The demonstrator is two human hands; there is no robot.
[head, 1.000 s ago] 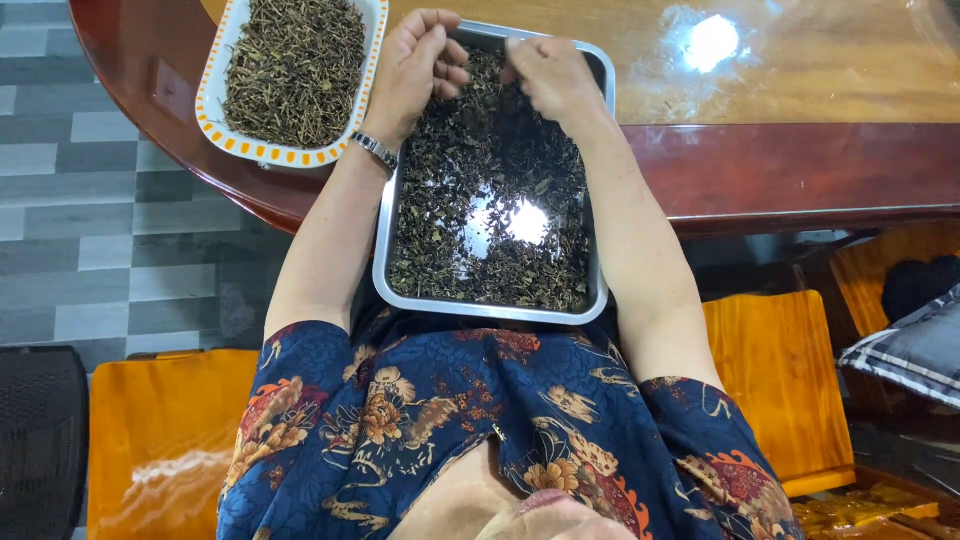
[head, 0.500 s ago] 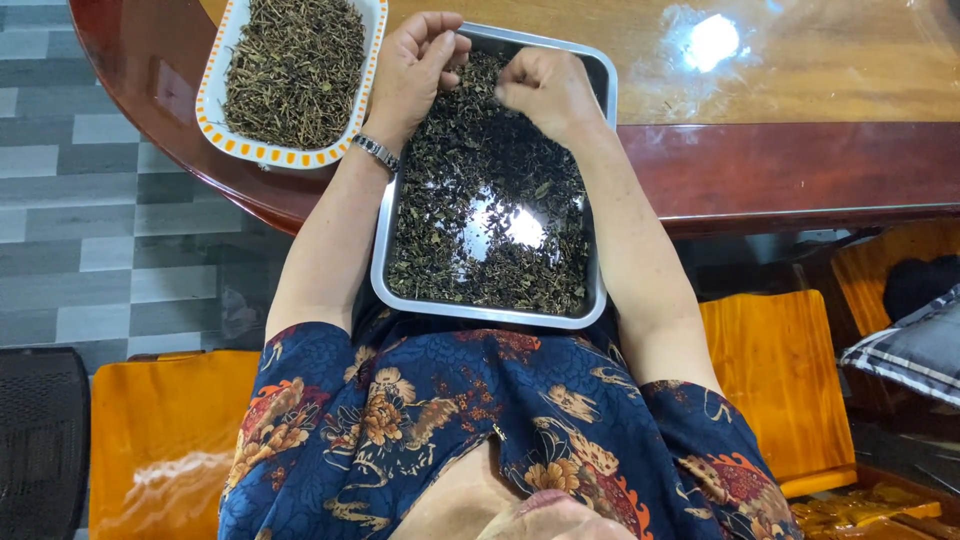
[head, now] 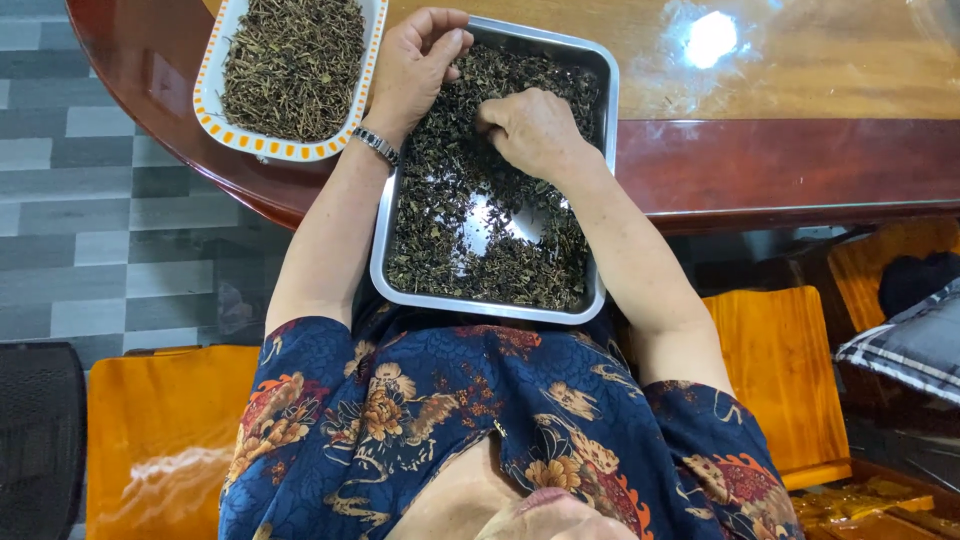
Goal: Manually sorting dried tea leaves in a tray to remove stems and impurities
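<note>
A rectangular metal tray [head: 384, 230] of dark dried leaves [head: 440, 230] lies between the table edge and my lap. My left hand [head: 412, 70], with a metal watch [head: 376, 144] on the wrist, rests over the tray's far left corner with its fingers curled; what is in the palm is hidden. My right hand [head: 535, 130] is pressed into the leaves in the tray's far half, its fingers closed on some of them. Bare shiny metal shows in the tray's middle.
A white dish with an orange-dotted rim [head: 212, 75] holds lighter dried stems on the glossy wooden table [head: 800, 90], left of the tray. Orange wooden chairs [head: 160, 430] stand on both sides of me. A checked cushion [head: 905, 345] lies at the right.
My right hand has slid from the tray's far rim toward me into the leaves. My left hand's fingers have curled in more, staying at the far left corner.
</note>
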